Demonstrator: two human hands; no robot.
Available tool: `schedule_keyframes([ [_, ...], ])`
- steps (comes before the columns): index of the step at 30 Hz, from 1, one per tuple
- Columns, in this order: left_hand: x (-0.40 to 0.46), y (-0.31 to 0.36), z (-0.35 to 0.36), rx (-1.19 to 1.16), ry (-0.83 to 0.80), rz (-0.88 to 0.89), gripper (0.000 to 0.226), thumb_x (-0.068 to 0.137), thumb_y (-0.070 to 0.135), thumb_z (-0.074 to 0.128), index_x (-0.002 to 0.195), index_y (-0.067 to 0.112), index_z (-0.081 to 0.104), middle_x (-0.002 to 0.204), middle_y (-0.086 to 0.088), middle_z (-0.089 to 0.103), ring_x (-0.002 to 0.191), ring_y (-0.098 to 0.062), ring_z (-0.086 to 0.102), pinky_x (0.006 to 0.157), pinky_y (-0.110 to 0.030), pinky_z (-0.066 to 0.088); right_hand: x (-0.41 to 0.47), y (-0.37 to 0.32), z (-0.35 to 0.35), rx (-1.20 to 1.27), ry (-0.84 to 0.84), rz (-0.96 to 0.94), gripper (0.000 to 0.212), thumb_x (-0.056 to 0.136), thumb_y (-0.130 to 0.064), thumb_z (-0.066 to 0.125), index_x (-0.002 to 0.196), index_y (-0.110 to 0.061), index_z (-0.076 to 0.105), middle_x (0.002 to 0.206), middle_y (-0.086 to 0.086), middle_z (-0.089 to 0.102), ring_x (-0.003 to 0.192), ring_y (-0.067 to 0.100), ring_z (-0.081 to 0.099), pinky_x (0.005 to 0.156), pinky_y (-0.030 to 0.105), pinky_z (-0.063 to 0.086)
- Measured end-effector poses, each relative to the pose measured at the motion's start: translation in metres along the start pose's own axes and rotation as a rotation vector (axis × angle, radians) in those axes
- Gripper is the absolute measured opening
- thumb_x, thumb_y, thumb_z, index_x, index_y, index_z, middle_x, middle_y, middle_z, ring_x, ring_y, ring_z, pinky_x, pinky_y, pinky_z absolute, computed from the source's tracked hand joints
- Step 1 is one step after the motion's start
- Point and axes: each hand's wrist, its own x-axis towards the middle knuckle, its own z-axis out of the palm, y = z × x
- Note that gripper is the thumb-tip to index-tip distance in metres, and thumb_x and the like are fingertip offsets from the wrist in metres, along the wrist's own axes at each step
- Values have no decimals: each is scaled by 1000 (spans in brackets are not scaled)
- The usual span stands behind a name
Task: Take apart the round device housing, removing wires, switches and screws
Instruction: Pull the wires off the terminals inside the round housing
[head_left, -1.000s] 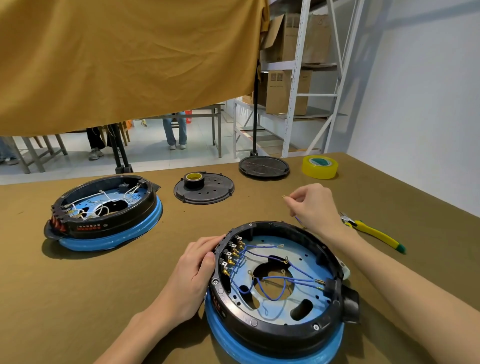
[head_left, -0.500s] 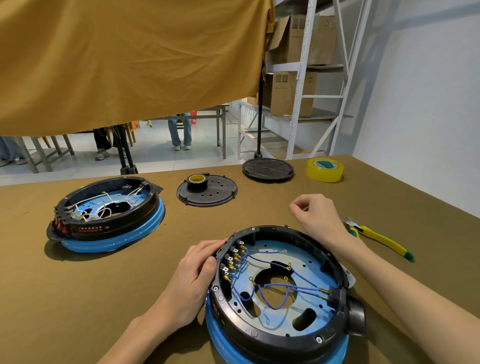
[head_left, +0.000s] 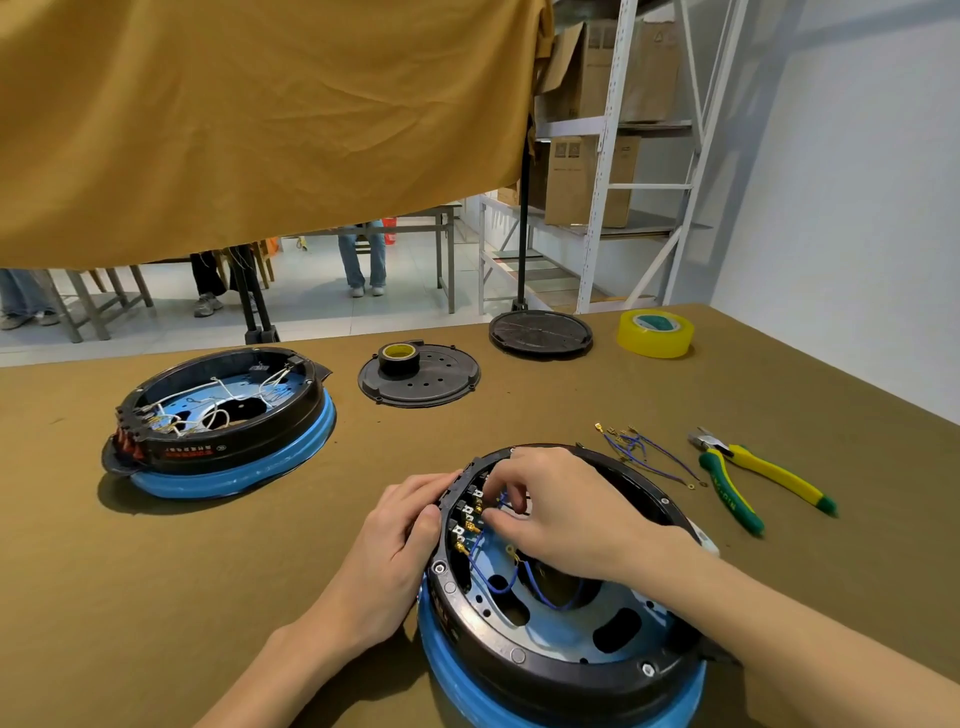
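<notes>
Both hands on housing (head_left: 561, 660), open face up: left hand (head_left: 400, 540) grips rim, right hand (head_left: 561, 509) pinches wire (head_left: 475, 545).

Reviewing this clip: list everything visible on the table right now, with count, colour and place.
near housing: 1, black on blue base, front centre, blue wires inside
far housing: 1, black on blue, left, white wires
removed wires: small bundle, blue, right of near housing
pliers: 1, yellow-green, right
black discs: 2, back centre
black tape roll: 1, on left disc
yellow tape roll: 1, back right
left hand: grips housing rim
right hand: inside, pinching at terminals
</notes>
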Motion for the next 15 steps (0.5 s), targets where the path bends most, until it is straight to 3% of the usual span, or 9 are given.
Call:
schedule_keyframes([
  [5,0,1,0,0,-1,0,56,98,64,26,141,42,55,134,32,56,136,-4,46,107,-26,37,1,1,4,11,13,20,18,94,-38,66,95,-25,77,76,-7,64,73,8,56,63,25,38],
  [9,0,1,1,8,1,5,60,98,64,25,142,38,55,134,31,56,136,-5,45,109,-27,38,4,1,9,10,8,43,18,94,-38,64,91,-25,74,66,-11,57,67,8,52,62,26,37],
  [15,0,1,0,-3,1,14,58,98,64,26,142,39,55,134,30,57,135,-4,46,107,-28,38,7,5,12,54,-39,41,13,94,-29,65,84,-21,69,65,-8,64,64,9,56,61,27,44],
])
